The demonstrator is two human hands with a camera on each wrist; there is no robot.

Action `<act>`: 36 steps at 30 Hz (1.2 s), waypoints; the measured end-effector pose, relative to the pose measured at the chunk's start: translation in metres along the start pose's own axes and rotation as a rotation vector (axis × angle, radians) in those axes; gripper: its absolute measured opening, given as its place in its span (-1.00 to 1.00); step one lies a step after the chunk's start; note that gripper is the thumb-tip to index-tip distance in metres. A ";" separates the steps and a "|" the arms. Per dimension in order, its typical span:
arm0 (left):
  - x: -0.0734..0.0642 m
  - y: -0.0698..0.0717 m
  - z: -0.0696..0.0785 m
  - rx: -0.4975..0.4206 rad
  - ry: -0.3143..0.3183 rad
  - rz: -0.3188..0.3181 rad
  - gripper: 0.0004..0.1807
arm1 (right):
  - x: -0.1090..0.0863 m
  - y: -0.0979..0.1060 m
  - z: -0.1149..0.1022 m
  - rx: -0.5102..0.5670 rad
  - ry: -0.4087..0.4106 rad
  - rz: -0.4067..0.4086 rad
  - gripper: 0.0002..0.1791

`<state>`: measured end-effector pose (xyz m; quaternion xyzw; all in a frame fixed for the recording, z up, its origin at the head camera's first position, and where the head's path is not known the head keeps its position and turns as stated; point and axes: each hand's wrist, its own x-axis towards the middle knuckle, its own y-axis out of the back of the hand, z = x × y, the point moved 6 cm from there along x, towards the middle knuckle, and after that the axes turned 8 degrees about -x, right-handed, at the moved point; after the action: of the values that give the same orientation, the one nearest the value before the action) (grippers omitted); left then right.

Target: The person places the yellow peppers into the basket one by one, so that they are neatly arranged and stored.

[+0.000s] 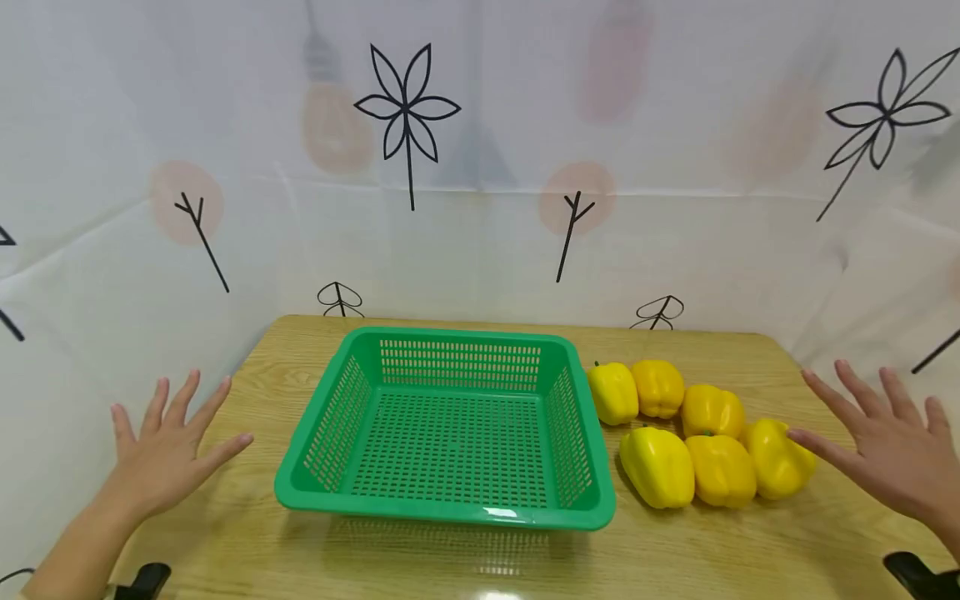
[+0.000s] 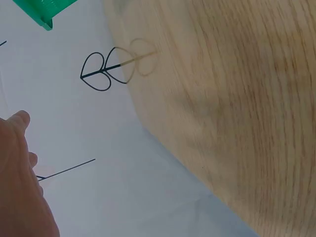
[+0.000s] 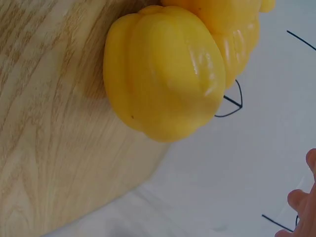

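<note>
An empty green mesh basket sits in the middle of the wooden table. Several yellow bell peppers lie in a cluster just right of it. My left hand hovers over the table's left edge, fingers spread and holding nothing. My right hand is spread too, its thumb tip at the rightmost pepper. The right wrist view shows that pepper close up on the table edge, with only fingertips at the frame's corner. In the left wrist view my left hand shows beside a basket corner.
A white cloth backdrop printed with black flowers and pale circles surrounds the table on three sides. Bare wood lies in front of the basket and peppers. Dark wrist-camera mounts show at the bottom corners.
</note>
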<state>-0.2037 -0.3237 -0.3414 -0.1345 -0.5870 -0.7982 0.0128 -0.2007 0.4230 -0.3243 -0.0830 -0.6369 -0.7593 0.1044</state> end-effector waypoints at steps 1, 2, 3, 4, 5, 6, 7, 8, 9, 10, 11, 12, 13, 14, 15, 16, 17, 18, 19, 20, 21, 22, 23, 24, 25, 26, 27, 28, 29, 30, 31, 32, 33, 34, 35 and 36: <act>0.000 0.000 0.000 -0.004 0.000 0.000 -0.10 | 0.000 0.000 -0.001 0.002 0.006 0.002 0.03; 0.000 0.000 0.001 -0.009 0.001 0.002 -0.10 | -0.001 0.000 -0.001 0.007 0.013 0.010 0.03; 0.000 -0.001 0.001 -0.014 0.001 0.004 -0.10 | -0.001 0.000 -0.002 0.012 0.020 0.015 0.04; -0.001 -0.001 0.002 -0.022 0.001 0.005 -0.11 | -0.001 0.001 -0.003 0.015 0.028 0.018 0.05; -0.001 -0.002 0.002 -0.030 0.001 0.009 -0.11 | -0.002 0.001 -0.004 0.018 0.037 0.022 0.05; -0.001 -0.002 0.003 -0.039 0.000 0.016 -0.11 | -0.002 0.001 -0.005 0.021 0.047 0.027 0.06; -0.002 -0.003 0.003 -0.048 0.000 0.022 -0.12 | -0.003 0.001 -0.005 0.023 0.056 0.033 0.07; -0.002 -0.003 0.003 -0.057 0.000 0.027 -0.12 | -0.003 0.001 -0.006 0.026 0.065 0.039 0.08; -0.003 -0.004 0.003 -0.066 -0.001 0.033 -0.12 | -0.003 0.001 -0.007 0.028 0.073 0.045 0.09; -0.003 -0.004 0.003 -0.076 -0.002 0.037 -0.13 | -0.003 0.001 -0.007 0.033 0.081 0.051 0.09; -0.003 -0.004 0.004 -0.084 -0.003 0.043 -0.13 | -0.004 0.000 -0.008 0.039 0.088 0.059 0.09; -0.004 -0.005 0.004 -0.091 -0.005 0.047 -0.13 | -0.004 0.000 -0.009 0.047 0.096 0.068 0.10; -0.004 -0.005 0.004 -0.098 -0.006 0.052 -0.13 | -0.004 -0.001 -0.010 0.056 0.103 0.076 0.10; -0.005 -0.005 0.005 -0.109 -0.009 0.057 -0.13 | -0.004 -0.001 -0.011 0.065 0.109 0.083 0.11; -0.005 -0.005 0.005 -0.121 -0.012 0.063 -0.13 | -0.005 -0.001 -0.012 0.074 0.115 0.091 0.11; -0.005 -0.005 0.006 -0.134 -0.015 0.069 -0.14 | -0.005 -0.002 -0.013 0.085 0.119 0.098 0.11; -0.005 -0.004 0.007 -0.149 -0.020 0.077 -0.14 | -0.005 -0.002 -0.013 0.092 0.121 0.105 0.12; -0.005 -0.005 0.008 -0.165 -0.024 0.083 -0.14 | -0.005 -0.002 -0.013 0.100 0.123 0.112 0.12; -0.005 -0.005 0.009 -0.184 -0.030 0.090 -0.14 | -0.006 -0.003 -0.014 0.107 0.121 0.114 0.12; -0.005 -0.005 0.010 -0.201 -0.035 0.096 -0.15 | -0.006 -0.003 -0.014 0.113 0.120 0.118 0.13; -0.006 -0.005 0.011 -0.219 -0.038 0.100 -0.15 | -0.006 -0.003 -0.014 0.122 0.119 0.121 0.13; -0.006 -0.005 0.012 -0.238 -0.042 0.105 -0.16 | -0.007 -0.004 -0.014 0.131 0.117 0.121 0.14; -0.006 -0.005 0.013 -0.256 -0.046 0.111 -0.16 | -0.007 -0.005 -0.015 0.138 0.115 0.118 0.14; -0.006 -0.005 0.014 -0.274 -0.049 0.117 -0.16 | -0.008 -0.005 -0.015 0.148 0.113 0.115 0.15; -0.006 -0.005 0.015 -0.295 -0.050 0.123 -0.17 | -0.008 -0.006 -0.016 0.162 0.110 0.111 0.15; -0.006 -0.005 0.016 -0.317 -0.048 0.125 -0.17 | -0.008 -0.007 -0.016 0.176 0.110 0.106 0.15; -0.006 -0.005 0.017 -0.342 -0.048 0.133 -0.18 | -0.009 -0.007 -0.017 0.195 0.110 0.099 0.15; -0.005 -0.004 0.018 -0.368 -0.046 0.138 -0.19 | -0.009 -0.008 -0.017 0.213 0.108 0.094 0.15; -0.005 -0.004 0.019 -0.393 -0.042 0.140 -0.20 | -0.008 -0.009 -0.017 0.232 0.108 0.090 0.15; -0.005 -0.003 0.020 -0.419 -0.037 0.140 -0.20 | -0.008 -0.010 -0.017 0.254 0.107 0.089 0.15; -0.005 -0.003 0.021 -0.445 -0.032 0.139 -0.20 | -0.008 -0.011 -0.017 0.276 0.107 0.086 0.15; -0.005 -0.002 0.022 -0.465 -0.028 0.137 -0.21 | -0.008 -0.012 -0.016 0.297 0.109 0.085 0.16; -0.004 -0.002 0.022 -0.484 -0.025 0.133 -0.21 | -0.008 -0.013 -0.016 0.315 0.111 0.087 0.16; -0.004 -0.002 0.023 -0.504 -0.023 0.127 -0.20 | -0.008 -0.013 -0.015 0.329 0.113 0.089 0.17; -0.004 -0.002 0.023 -0.522 -0.021 0.121 -0.20 | -0.008 -0.014 -0.015 0.343 0.117 0.090 0.17; -0.003 -0.002 0.023 -0.539 -0.017 0.114 -0.19 | -0.007 -0.015 -0.014 0.355 0.117 0.088 0.17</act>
<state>-0.1963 -0.3014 -0.3377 -0.1724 -0.3450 -0.9225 0.0165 -0.1974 0.4117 -0.3427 -0.0468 -0.7493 -0.6333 0.1877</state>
